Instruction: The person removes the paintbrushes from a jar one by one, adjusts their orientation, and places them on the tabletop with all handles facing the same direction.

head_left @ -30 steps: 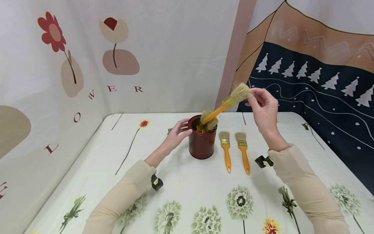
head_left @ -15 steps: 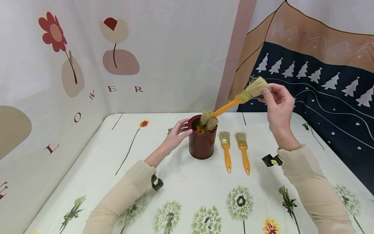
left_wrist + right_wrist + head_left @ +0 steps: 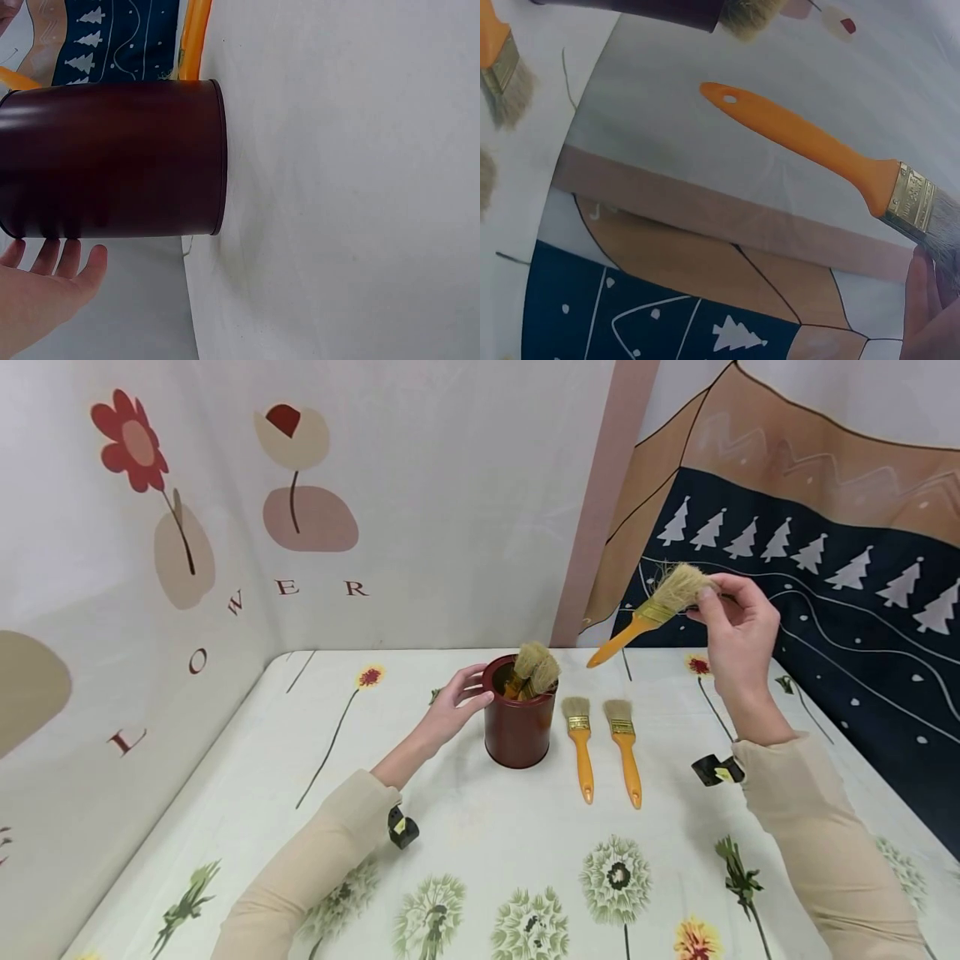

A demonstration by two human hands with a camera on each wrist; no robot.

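My right hand (image 3: 742,639) pinches a paintbrush (image 3: 651,614) by its pale bristles, up in the air right of the can. Its orange handle slopes down and left, and the right wrist view shows the whole handle (image 3: 795,139). A dark red can (image 3: 517,733) stands upright on the table. Two paintbrushes (image 3: 545,675) stick out of its mouth, bristles up; their handles are hidden inside. My left hand (image 3: 453,706) rests against the can's left side near the rim, its fingers (image 3: 69,259) extended and touching the wall in the left wrist view.
Two more orange-handled paintbrushes, one nearer the can (image 3: 581,752) and one farther right (image 3: 625,756), lie side by side on the table, bristles away from me. A white flower-print cloth (image 3: 465,814) covers the table. Printed hangings (image 3: 450,527) rise behind and at both sides.
My right hand has moved right and drawn the paintbrush up out of the can, so its handle now hangs clear. My left hand has stayed at the can.
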